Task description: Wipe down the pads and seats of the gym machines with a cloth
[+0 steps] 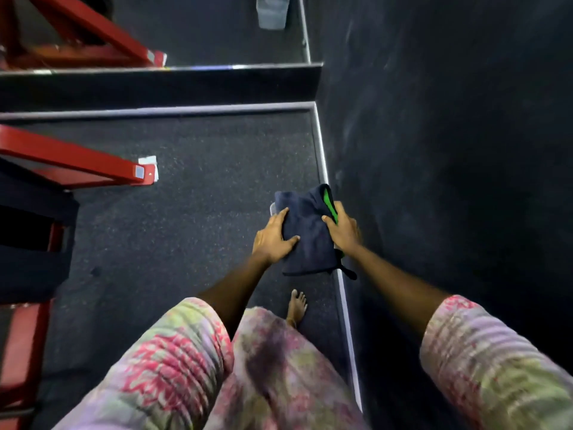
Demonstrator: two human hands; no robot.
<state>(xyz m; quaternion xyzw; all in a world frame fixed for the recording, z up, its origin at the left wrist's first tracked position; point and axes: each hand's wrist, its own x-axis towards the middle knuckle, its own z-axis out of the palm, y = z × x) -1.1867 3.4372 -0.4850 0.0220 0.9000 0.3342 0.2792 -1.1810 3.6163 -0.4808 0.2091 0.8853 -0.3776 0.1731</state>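
While the whole frame is motion-blurred and dim, the main items still read. The cloth [305,231], dark navy, is held in the air between both hands above the floor [186,218], right over the metal strip [322,159] that edges the speckled mat. The left hand [273,237] lies on the cloth's left side, fingers spread and mostly straight, thumb pointing across the fabric. The right hand [342,231] has its fingers curled over the cloth's right edge. A green item [329,203] shows between the cloth and the right hand; can't tell what it is, and a dark cord or strap [347,270] hangs below it. A pale bit of something [273,208] pokes out at the cloth's upper left, mostly hidden, not identifiable.

Red machine frame [77,162] enters from the left and is cut off by the frame edge; a white scrap [150,166] sits at its foot. A dark pad or seat [34,231] on the left is half out of view. At the top a mirror [186,29] repeats the red frame. A translucent container [273,10] appears at the top edge, cropped; contents unreadable. One bare foot [297,307] stands on the floor near the strip. Patterned sleeves [173,352] fill the bottom.
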